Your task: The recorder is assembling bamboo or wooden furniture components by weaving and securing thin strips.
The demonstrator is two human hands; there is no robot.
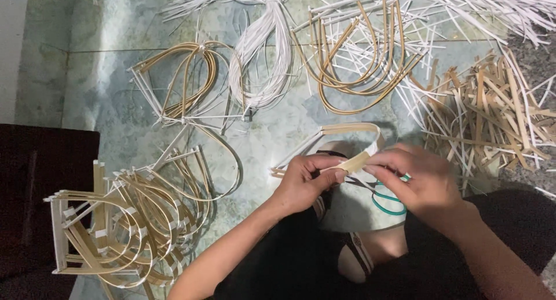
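My left hand (304, 181) and my right hand (414, 181) meet at the middle of the view and both pinch a flat tan bamboo strip (354, 161). That strip bends into a loop (353, 128) that arcs away from me above the hands. Under my right hand lie scissors with green handles (387, 202), partly hidden by the fingers. Both hands work over my lap and a pale sandal (353, 210).
A stack of finished bent frames (124, 219) sits at the lower left, another frame (185, 83) farther up. A white strip bundle (260, 57) and loose bent strips (362, 57) lie at the top. Short tan offcuts (492, 114) pile at the right. A dark block (35, 190) stands far left.
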